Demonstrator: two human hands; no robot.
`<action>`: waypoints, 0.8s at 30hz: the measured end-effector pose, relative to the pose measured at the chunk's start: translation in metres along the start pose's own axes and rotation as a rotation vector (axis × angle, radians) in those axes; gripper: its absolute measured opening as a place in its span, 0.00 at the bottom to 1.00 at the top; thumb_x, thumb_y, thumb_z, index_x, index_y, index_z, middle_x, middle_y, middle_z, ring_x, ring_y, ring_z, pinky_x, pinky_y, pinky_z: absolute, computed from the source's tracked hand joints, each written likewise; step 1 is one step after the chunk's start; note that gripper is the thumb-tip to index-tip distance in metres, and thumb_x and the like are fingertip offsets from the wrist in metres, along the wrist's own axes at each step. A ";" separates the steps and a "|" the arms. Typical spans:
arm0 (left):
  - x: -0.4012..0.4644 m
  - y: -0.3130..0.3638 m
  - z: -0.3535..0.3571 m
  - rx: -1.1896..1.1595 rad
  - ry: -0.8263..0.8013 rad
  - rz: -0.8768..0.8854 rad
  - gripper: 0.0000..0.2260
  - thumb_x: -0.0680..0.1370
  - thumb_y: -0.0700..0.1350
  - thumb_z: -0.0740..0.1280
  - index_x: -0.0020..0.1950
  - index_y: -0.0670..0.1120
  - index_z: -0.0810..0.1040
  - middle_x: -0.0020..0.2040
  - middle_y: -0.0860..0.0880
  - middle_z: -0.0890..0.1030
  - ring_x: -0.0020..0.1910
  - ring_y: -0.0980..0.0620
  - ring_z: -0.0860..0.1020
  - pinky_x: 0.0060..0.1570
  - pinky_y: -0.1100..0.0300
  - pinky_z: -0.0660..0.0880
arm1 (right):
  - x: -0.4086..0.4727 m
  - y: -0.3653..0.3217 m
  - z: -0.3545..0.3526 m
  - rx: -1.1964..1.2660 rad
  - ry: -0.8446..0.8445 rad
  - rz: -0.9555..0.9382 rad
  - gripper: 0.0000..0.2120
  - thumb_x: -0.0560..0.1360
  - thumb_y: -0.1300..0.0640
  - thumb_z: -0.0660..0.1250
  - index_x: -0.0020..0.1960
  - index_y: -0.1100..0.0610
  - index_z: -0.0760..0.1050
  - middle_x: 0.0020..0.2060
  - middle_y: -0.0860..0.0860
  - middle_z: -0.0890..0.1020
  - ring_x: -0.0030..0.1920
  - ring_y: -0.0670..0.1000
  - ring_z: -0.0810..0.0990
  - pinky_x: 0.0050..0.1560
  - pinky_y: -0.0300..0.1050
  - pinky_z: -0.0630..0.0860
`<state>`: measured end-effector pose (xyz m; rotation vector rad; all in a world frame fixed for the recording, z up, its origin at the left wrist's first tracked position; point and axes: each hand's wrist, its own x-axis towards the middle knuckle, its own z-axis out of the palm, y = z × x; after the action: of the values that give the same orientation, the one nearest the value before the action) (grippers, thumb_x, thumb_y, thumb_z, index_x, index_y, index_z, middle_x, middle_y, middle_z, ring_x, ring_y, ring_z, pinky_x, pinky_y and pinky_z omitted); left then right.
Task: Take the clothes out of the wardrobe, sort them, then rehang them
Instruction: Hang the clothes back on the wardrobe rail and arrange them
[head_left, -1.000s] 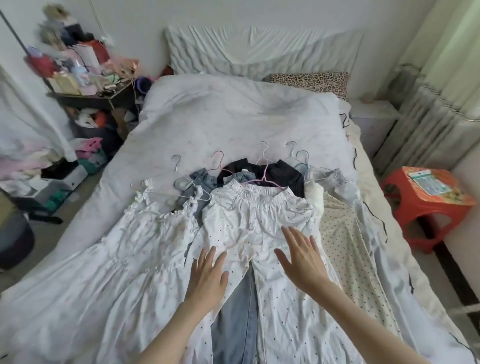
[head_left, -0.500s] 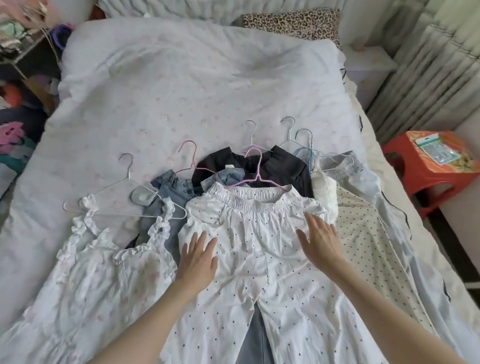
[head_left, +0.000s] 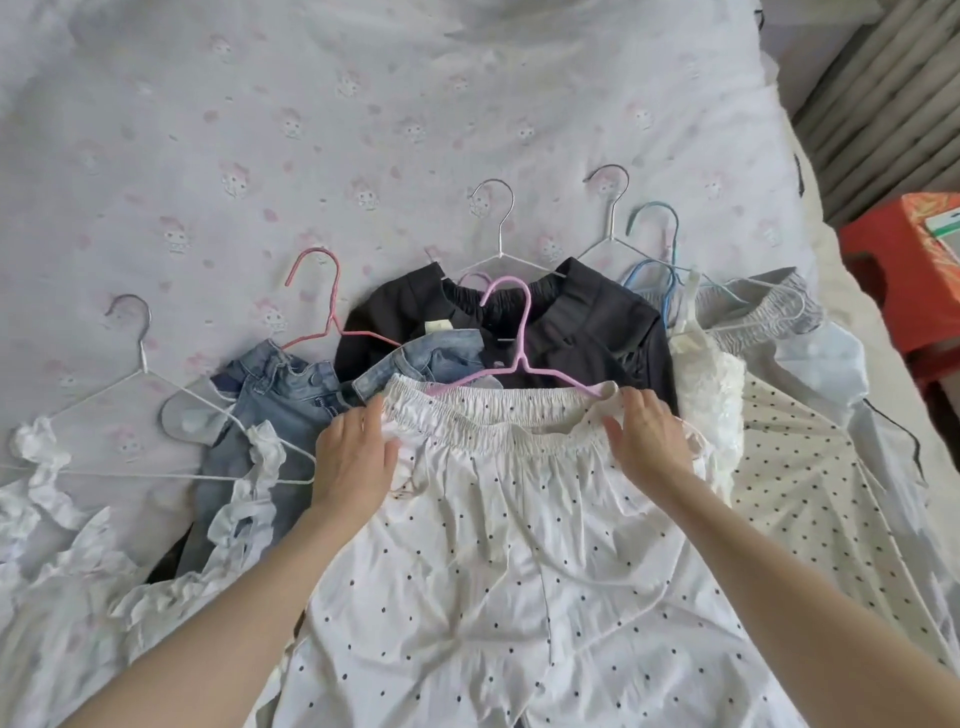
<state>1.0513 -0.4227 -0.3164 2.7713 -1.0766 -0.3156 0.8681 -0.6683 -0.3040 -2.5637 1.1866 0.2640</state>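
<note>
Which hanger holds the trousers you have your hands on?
The lilac hanger, its hook lying over the black garment. Its arms run into the dotted white trousers' waistband; the others are pink, white or blue.

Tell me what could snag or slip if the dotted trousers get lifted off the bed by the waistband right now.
1. The lilac hanger sits in the waistband of the dotted trousers, which the left hand and right hand hold at its ends; lifted unevenly, it might slide out.
2. The trousers overlap the jeans and the black garment, so these may drag along.
3. The blue hanger lies tangled with neighbouring wire hangers and might catch.
</note>
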 end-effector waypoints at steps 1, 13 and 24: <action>0.001 0.000 0.000 -0.018 0.017 -0.018 0.22 0.70 0.39 0.73 0.61 0.35 0.72 0.46 0.36 0.78 0.44 0.35 0.76 0.44 0.44 0.74 | 0.002 0.001 0.003 -0.015 0.001 0.014 0.15 0.79 0.53 0.58 0.61 0.62 0.69 0.56 0.58 0.74 0.57 0.59 0.72 0.57 0.51 0.67; -0.041 0.021 -0.072 -0.395 0.063 -0.002 0.16 0.76 0.38 0.66 0.63 0.40 0.72 0.58 0.43 0.76 0.60 0.44 0.71 0.59 0.50 0.66 | -0.077 0.029 -0.076 0.366 0.211 -0.092 0.11 0.74 0.54 0.67 0.43 0.63 0.75 0.36 0.55 0.78 0.34 0.57 0.76 0.31 0.47 0.68; -0.110 0.168 -0.207 -0.701 0.212 0.264 0.31 0.67 0.70 0.63 0.52 0.44 0.79 0.43 0.59 0.73 0.51 0.47 0.75 0.53 0.51 0.70 | -0.245 0.103 -0.241 0.480 0.604 0.139 0.12 0.73 0.52 0.69 0.35 0.53 0.70 0.30 0.47 0.72 0.38 0.56 0.74 0.36 0.45 0.61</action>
<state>0.9147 -0.4572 -0.0647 1.9751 -1.0136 -0.2860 0.6420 -0.6409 -0.0270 -2.1806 1.4061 -0.7302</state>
